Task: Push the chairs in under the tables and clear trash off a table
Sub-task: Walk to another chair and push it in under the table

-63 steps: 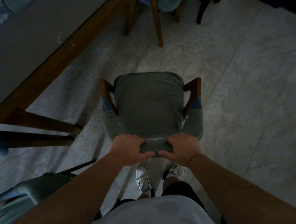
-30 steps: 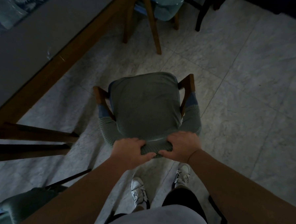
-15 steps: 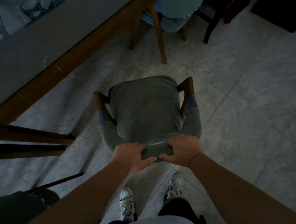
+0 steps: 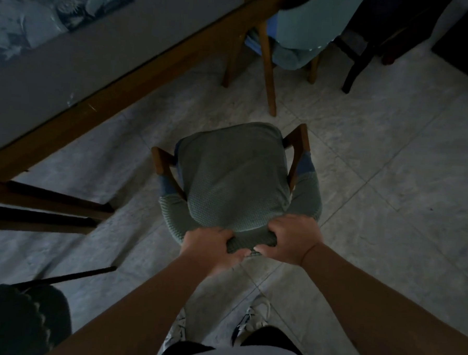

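Since approx 2 s ago the chair (image 4: 231, 177) has slid away from the table's near leg toward 12 o'clock, and the person's feet have stepped on behind it. Chair sits mid-floor, clear of the table (image 4: 78, 68), which runs along 10–11 o'clock. Seat and back wear a ribbed grey-green knit cover w/ rounded corners; dark wood armrests poke out both sides. Left hand (image 4: 210, 248) and right hand (image 4: 292, 240) both curl fingers round the padded top of the backrest, gripping it. Table has a flat grey top w/ wood edge. Second chair (image 4: 289, 36), pale blue cover, light wood legs, at 12. Floor (image 4: 390, 172) is pale marbled tile. White sneakers (image 4: 252, 319) at 6.
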